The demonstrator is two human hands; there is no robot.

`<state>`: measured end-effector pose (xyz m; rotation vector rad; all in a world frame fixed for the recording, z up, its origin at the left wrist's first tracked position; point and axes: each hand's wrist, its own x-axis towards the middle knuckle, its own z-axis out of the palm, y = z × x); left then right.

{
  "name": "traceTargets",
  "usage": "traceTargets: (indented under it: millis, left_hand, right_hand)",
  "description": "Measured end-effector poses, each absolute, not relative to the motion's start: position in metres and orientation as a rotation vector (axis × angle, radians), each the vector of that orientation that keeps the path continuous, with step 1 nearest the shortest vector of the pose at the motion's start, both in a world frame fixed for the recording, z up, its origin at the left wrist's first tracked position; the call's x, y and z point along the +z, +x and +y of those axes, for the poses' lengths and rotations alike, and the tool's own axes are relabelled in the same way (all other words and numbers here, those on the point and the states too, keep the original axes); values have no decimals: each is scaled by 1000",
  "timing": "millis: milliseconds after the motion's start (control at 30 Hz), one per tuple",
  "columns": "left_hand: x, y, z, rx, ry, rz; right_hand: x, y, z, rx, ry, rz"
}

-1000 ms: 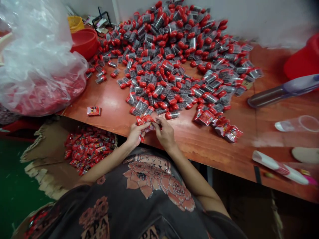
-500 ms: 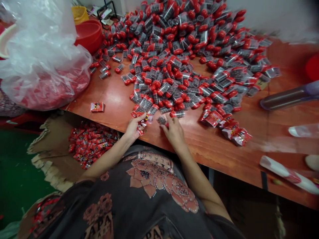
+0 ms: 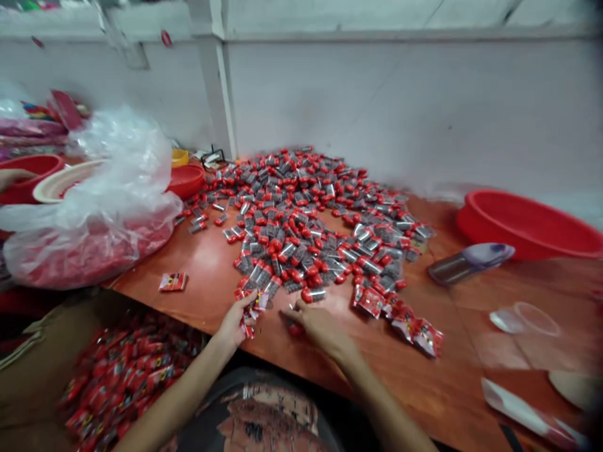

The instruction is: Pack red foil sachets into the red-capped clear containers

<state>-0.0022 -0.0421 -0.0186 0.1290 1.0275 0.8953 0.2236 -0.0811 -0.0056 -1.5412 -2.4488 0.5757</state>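
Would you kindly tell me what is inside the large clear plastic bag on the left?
The clear plastic bag holds a red mass in its lower part; the crinkled film hides each item's shape.

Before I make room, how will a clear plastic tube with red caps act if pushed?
That clear plastic tube with red caps looks stiff, probably light. Its round body will probably roll on the glossy reddish tabletop.

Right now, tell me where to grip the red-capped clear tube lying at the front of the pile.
Pinch the red-capped clear tube across its clear body, coming from the near side with the right hand. It lies on its side with the pile behind it, so that near flank looks open; the rounded cap seems likelier to slip.
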Motion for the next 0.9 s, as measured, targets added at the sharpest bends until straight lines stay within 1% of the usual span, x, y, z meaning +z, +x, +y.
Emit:
traceTargets:
  millis: [100,200,300,433,500,600,733,900]
  left_hand:
    - [-17,-2,-37,958,163,1018]
    - [-7,-2,-37,937,149,1038]
    - [3,-2,-38,927,166,996]
    - [3,1,-36,943,154,972]
    - [2,3,-37,935,147,973]
    - [3,7,-41,921,139,977]
    - [7,13,-47,918,142,999]
    - [8,15,-50,922,214,1012]
  right_hand:
    - [-12,223,-78,375,-1498,-2502]
    - [-23,221,-80,337,-1418,-2465]
    - [-33,213,-90,495,-1463,-2330]
    - [-38,196,-109,930,-1422,-1541]
    - [-33,186,-117,1069,-1366,-1239]
    - [-24,175,-122,1097,-1340,-1065]
    - [-18,169,-120,1061,-1352,-1028]
    - [-21,169,-120,1094,-1363,-1005]
